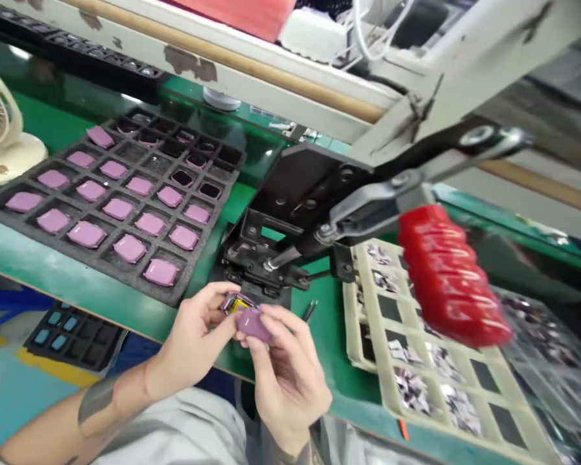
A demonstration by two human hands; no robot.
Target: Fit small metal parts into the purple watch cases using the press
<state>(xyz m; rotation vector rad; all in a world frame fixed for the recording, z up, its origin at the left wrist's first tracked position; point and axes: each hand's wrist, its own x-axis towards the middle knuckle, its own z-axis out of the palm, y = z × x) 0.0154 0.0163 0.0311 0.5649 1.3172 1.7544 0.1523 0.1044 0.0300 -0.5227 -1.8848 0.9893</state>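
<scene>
Grasping a small open device [239, 303] in the left grip [196, 336] and a purple cover [254, 324] in the right grip [293, 368], a person [193, 420] holds both over the near edge of a green counter [332, 358], near a dark tray [190, 266] of purple pieces [161, 272].

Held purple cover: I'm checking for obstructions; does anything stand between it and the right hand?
Nothing visible: the right hand touches the purple cover directly, next to the open casing in the left hand.
</scene>
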